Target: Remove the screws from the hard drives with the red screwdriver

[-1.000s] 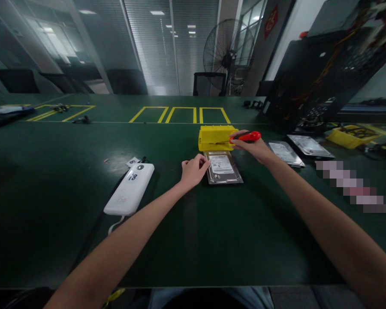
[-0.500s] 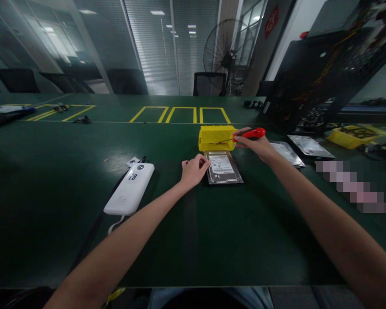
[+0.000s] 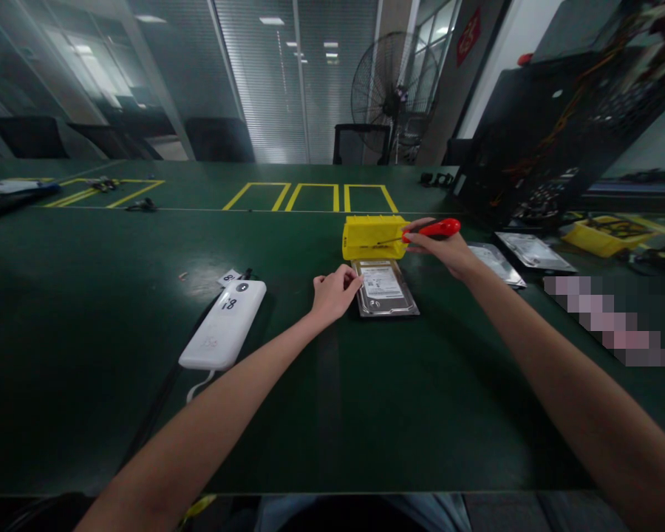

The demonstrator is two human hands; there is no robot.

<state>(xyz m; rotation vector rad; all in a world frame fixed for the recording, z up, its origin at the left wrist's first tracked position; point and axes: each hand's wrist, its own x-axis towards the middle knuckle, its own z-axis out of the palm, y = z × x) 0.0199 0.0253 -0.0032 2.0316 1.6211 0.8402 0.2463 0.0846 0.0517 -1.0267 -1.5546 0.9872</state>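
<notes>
Gripping a red-handled screwdriver between closed fingers, a person's right hand is hovering above a green worktable, with the tool's thin shaft pointing left across a yellow bin. Whether the tip is touching the bin, the view is not making clear.

The left hand is resting just in front of the bin, its fingers curled inward and the thumb and forefinger meeting the left edge of a hard drive; how firmly they are pressing or pinching cannot be told. The drive is lying flat on the table, label side up, directly in front of the bin and between the two hands.

Beyond the right wrist, two more drives are lying side by side, the nearer one partly hidden by the hand and the farther one showing in full. A second yellow container is sitting at far right, holding dark items, near an opened computer case. To the left, a white power bank is lying near the left forearm, a white cable trailing from its near end. Behind the table, a large fan is standing near a dark chair.
</notes>
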